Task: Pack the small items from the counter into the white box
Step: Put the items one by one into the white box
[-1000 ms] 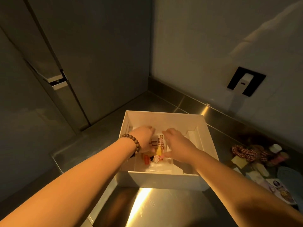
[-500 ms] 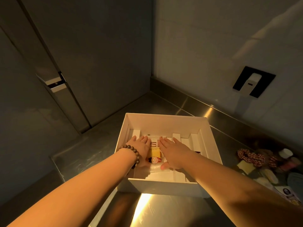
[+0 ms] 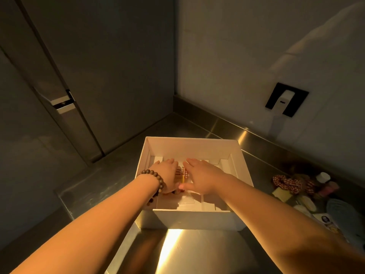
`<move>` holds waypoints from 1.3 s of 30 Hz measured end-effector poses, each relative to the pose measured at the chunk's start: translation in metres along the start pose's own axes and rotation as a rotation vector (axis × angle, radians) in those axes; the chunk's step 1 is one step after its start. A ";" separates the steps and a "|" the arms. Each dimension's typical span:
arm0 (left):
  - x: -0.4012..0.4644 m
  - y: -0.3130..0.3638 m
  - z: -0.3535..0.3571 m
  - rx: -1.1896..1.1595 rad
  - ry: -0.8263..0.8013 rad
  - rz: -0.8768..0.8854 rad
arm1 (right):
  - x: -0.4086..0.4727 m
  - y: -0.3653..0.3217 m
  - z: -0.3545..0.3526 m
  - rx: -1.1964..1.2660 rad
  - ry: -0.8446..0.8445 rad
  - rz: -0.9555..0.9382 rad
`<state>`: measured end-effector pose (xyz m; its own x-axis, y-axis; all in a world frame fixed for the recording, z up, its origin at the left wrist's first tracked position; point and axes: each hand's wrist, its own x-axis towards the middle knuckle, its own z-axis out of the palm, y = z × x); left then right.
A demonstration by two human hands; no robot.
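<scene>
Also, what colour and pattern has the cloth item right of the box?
Red-and-white checked scrunchie, head view.

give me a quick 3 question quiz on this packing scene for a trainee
1. True or false: both hands are inside the white box.
2. Which wrist wears the bead bracelet? A) left B) right
3. Fill in: the unpacked small items lie on the counter to the ____ of the box.

Key: 1 true; the left hand and right hand lie flat on a printed packet. 2 A. 3 right.
</scene>
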<state>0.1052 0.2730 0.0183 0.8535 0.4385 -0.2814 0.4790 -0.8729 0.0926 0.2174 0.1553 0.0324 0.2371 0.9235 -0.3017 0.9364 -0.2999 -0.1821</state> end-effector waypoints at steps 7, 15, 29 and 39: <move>-0.028 0.043 -0.043 -0.172 0.231 0.040 | -0.072 0.021 -0.039 0.170 0.329 0.157; -0.054 0.154 -0.057 -0.217 0.462 0.320 | -0.201 0.080 -0.034 0.370 0.578 0.394; -0.072 0.329 0.044 -0.197 0.076 0.617 | -0.377 0.163 0.097 0.428 0.504 0.798; -0.074 0.378 0.124 -0.046 -0.062 0.686 | -0.407 0.156 0.178 0.336 0.512 0.745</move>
<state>0.1977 -0.1159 -0.0448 0.9542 -0.2237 -0.1985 -0.1556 -0.9381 0.3095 0.2213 -0.3097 -0.0395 0.8992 0.4371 -0.0180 0.3959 -0.8306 -0.3917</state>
